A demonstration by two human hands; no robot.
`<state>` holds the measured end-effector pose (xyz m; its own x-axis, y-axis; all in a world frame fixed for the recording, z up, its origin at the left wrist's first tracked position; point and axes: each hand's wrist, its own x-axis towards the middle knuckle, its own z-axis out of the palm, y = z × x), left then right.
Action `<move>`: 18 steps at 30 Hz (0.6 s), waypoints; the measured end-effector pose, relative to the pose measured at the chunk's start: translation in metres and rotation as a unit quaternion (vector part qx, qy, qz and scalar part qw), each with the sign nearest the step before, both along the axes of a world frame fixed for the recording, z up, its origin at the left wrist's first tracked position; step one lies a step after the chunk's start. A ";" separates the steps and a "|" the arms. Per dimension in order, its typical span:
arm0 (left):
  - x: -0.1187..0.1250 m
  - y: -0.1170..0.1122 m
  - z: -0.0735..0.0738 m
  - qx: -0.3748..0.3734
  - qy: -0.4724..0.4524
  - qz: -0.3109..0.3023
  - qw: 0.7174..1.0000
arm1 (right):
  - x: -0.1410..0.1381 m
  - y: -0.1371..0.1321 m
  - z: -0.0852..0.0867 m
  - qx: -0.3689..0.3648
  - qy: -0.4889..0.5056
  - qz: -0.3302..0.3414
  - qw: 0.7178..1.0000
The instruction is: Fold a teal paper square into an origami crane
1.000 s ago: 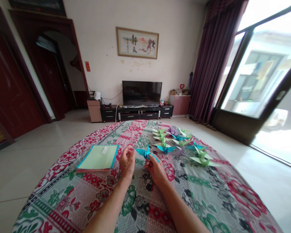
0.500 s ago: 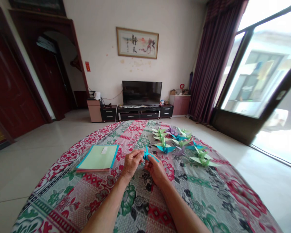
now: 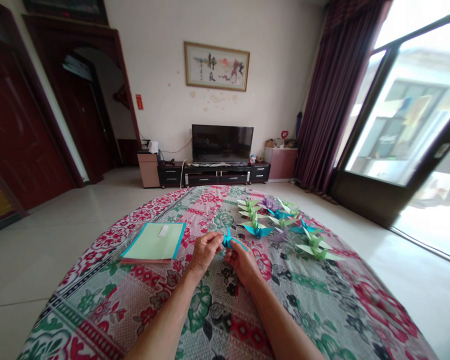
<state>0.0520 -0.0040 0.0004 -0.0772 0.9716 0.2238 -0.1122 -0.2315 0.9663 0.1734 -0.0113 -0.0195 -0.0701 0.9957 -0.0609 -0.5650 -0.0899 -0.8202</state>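
Between my hands, above the middle of the table, is a blue paper crane (image 3: 228,241). My left hand (image 3: 205,252) pinches its left side between thumb and fingers. With thumb and curled fingers, my right hand (image 3: 243,260) grips its right side, where one blue wing lies along the thumb. A narrow blue point sticks up between the two hands. Part of the crane is hidden by my fingers. To the right stand several folded paper cranes, among them a blue crane (image 3: 257,230), a purple crane (image 3: 282,233) and a light green crane (image 3: 318,248).
A stack of coloured paper sheets (image 3: 155,242), light green on top with a small white slip (image 3: 164,230), lies left of my hands. The round table wears a flowered tablecloth (image 3: 210,320). Beyond it stand a television (image 3: 222,144) and a low cabinet (image 3: 204,178).
My view has turned slightly to the left, so the room appears shifted rightward. Both hands keep their hold on the blue crane, with hardly any visible movement.
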 end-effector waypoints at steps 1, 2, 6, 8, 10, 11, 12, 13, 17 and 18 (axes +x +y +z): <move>0.000 0.000 0.000 -0.005 0.000 0.004 1.000 | 0.000 0.000 0.000 0.001 0.001 0.002 1.000; -0.001 0.000 -0.001 -0.009 0.000 0.008 1.000 | 0.000 0.000 0.000 0.001 0.002 0.002 1.000; -0.001 0.002 -0.002 -0.019 -0.007 0.023 1.000 | 0.000 0.000 0.000 -0.009 -0.005 0.000 1.000; 0.000 0.002 -0.001 -0.014 -0.006 0.024 1.000 | -0.001 0.000 0.000 -0.010 -0.006 -0.001 1.000; 0.000 0.003 -0.001 -0.007 0.002 0.026 1.000 | -0.001 0.000 0.001 -0.007 -0.007 -0.003 1.000; 0.000 0.004 -0.001 -0.004 0.007 0.029 1.000 | -0.001 0.000 0.001 -0.006 -0.008 -0.002 1.000; 0.000 0.004 -0.001 -0.002 0.013 0.032 0.999 | -0.001 0.000 0.001 -0.004 -0.009 -0.003 1.000; 0.001 0.005 -0.002 0.001 0.019 0.037 0.999 | -0.001 0.000 0.001 -0.003 -0.009 -0.002 1.000; 0.001 0.007 -0.005 0.020 0.052 0.061 0.997 | -0.001 0.000 0.000 0.002 -0.001 0.007 1.000; 0.001 0.007 -0.005 0.025 0.059 0.067 0.996 | -0.002 0.000 -0.001 0.002 -0.001 0.007 1.000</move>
